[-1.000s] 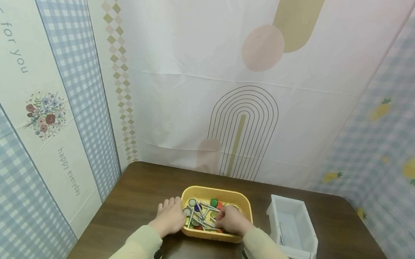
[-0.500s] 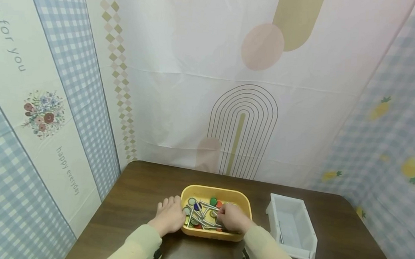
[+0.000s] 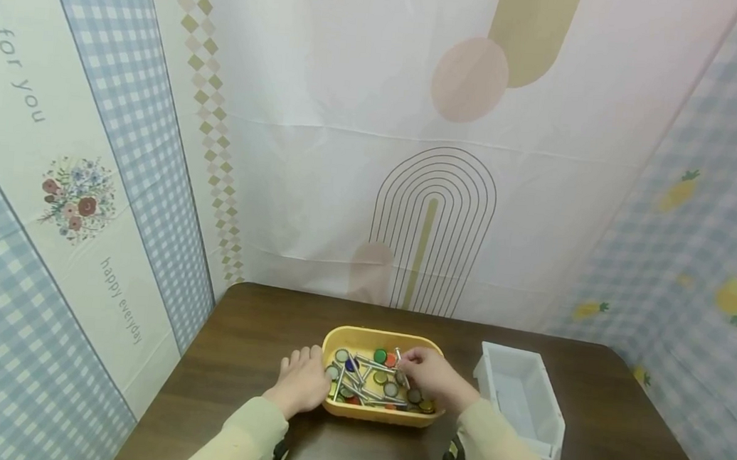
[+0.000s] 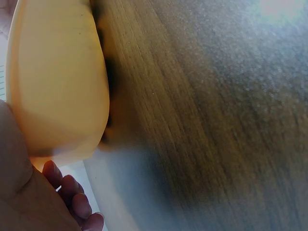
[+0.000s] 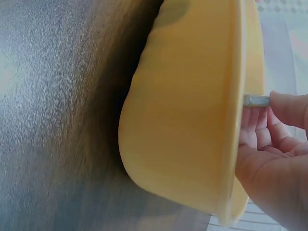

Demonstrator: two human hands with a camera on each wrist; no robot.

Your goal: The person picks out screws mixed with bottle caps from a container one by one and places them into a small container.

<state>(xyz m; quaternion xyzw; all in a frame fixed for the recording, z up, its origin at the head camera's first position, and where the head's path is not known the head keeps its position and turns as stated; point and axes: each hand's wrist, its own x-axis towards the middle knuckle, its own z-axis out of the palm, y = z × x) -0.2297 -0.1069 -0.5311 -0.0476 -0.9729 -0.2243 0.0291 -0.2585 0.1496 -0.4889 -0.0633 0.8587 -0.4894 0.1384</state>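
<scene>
A yellow plastic tub [image 3: 376, 416] sits on the table, filled with silver bolts [image 3: 352, 389] and bottle caps [image 3: 380, 378] in several colours. My left hand [image 3: 303, 384] holds its left end, thumb at the rim and fingers outside in the left wrist view. Over the right part of the tub, my right hand [image 3: 433, 374] pinches a silver bolt [image 5: 256, 100] between thumb and fingers. The bolt's head shows above the fingertips in the head view. In the right wrist view, the tub wall [image 5: 183, 115] hides part of that hand.
A white open-fronted bin [image 3: 526, 398] stands right of the tub, its left inner side partly hidden. The brown wooden table [image 3: 259, 322] runs back to a patterned cloth wall [image 3: 320, 184]. Checked cloth [image 3: 715, 233] hangs on the right.
My right hand has risen from among the bolts and caps and shifted slightly right, with a bolt now visible in its fingers. The left hand stays on the tub.
</scene>
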